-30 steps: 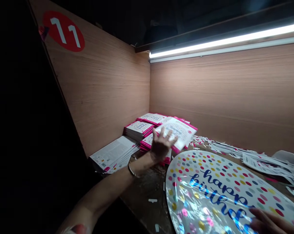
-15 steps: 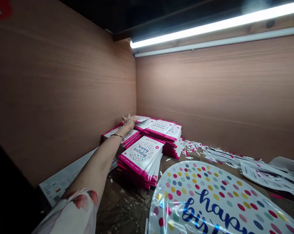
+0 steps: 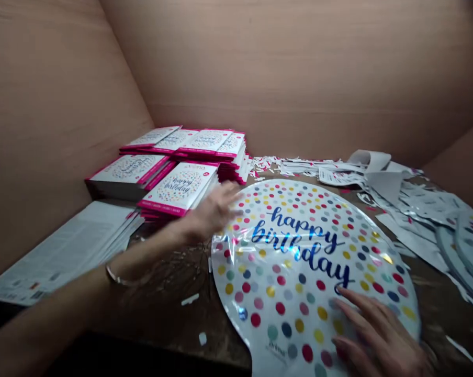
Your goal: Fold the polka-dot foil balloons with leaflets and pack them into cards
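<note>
White dotted foil balloon [image 3: 291, 262], flat on worktop [image 3: 221, 330]; right hand [image 3: 381, 335], grip loose, fingers spread over it; left hand [image 3: 215, 209], blurred, grip unclosed, near pink-edged packets [image 3: 177, 188].

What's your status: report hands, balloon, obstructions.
Left hand blurred, at left edge of balloon, contact unclear. Right hand open over its lower right. Balloon flat, lettering up. Scraps beyond it.

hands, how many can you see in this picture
2. The left hand, blurred, is at the upper-left edge of the dotted foil balloon; the right hand is at its lower right. No others show.
</note>
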Motion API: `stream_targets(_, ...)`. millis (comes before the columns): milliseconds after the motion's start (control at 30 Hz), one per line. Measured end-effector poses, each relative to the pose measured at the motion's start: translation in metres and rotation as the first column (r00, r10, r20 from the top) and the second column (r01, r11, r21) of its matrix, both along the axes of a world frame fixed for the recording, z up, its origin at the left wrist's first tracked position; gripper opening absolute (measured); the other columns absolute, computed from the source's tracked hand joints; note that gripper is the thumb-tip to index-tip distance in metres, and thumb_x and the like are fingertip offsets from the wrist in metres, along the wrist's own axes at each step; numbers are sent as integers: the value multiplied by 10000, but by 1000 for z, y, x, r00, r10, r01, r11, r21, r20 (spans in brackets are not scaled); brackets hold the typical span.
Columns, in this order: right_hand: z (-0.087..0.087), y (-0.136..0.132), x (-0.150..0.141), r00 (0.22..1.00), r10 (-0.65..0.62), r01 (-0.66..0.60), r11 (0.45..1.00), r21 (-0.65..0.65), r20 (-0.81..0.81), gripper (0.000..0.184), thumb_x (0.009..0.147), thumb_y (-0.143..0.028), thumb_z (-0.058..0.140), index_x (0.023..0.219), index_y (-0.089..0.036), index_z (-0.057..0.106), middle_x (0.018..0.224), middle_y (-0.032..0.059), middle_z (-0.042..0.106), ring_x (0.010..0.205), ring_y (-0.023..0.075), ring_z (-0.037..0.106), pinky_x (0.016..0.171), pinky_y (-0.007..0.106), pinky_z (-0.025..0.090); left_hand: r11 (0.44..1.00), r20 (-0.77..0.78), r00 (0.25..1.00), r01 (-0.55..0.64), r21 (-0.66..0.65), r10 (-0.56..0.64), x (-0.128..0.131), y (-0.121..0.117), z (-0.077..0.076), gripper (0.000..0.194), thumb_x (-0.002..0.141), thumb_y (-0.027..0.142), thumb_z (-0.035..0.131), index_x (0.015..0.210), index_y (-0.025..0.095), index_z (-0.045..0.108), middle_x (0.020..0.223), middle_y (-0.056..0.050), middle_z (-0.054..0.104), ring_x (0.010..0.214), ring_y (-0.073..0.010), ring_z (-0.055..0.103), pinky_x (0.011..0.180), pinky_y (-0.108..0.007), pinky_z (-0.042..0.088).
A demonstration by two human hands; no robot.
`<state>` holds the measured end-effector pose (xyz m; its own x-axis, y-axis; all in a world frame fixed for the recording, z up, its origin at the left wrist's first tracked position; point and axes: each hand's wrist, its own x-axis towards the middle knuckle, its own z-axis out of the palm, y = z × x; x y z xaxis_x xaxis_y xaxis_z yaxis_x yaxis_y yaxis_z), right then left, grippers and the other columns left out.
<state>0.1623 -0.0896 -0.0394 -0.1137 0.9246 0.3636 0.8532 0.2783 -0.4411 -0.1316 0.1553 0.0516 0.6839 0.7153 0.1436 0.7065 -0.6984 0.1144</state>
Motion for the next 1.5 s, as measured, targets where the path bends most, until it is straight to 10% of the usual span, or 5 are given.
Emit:
stream_targets(200, 10, -5, -49, 978, 176, -176, 984, -11, 113, 415, 837, -309, 544, 1230, -185, 498, 1242, 121, 493, 1111, 284, 440, 888, 435, 410, 898, 33, 941, 331, -289, -336, 46, -132, -65, 585, 881, 509, 405, 1357, 171, 367, 1456, -169, 227, 1364, -307, 122, 1085, -520, 89)
stream_targets(867, 29, 39, -57, 869, -30, -197, 896, -399, -494, 146, 784, -252, 505, 655, -184, 512, 638, -12, 514, 624, 138, 450, 590, 267, 343, 646, 419, 871, 476, -597, -255, 21, -110, -37, 667, 695, 379, 717, 1293, 226, 466, 1385, -68, 407, 1326, -243, 268, 1091, -365, 188)
stream_targets(1100, 53, 46, -43, 782, -146, -259, 807, -530, -606, 214, 764, -360, 545, 658, -174, 529, 574, -40, 465, 535, 104, 415, 506, 233, 313, 739, 537, 841, 403, -540, -68, 26, -123, -24, 289, 817, 335, 505, 828, 106, 681, 711, -31, 646, 647, -121, 573, 624, -195, 433)
stream_targets(1267, 57, 19, -26, 935, 132, -176, 978, -108, -328, 302, 830, -369, 497, 1067, -199, 577, 1091, 71, 571, 1012, 231, 506, 852, 349, 397, 868, 511, 855, 183, -462, 91, 35, -119, -22, 273, 780, 270, 457, 588, 113, 571, 464, 46, 434, 449, -53, 384, 457, -158, 291)
stream_targets(1500, 25, -4, 10, 990, 56, -99, 931, 350, 131, 432, 725, -22, 370, 1084, -184, 548, 1005, 75, 608, 945, 246, 530, 844, 439, 404, 935, 505, 856, 84, -346, 110, 45, -111, -22, 340, 781, 282, 435, 478, 129, 443, 469, 50, 345, 480, -54, 339, 472, -166, 263)
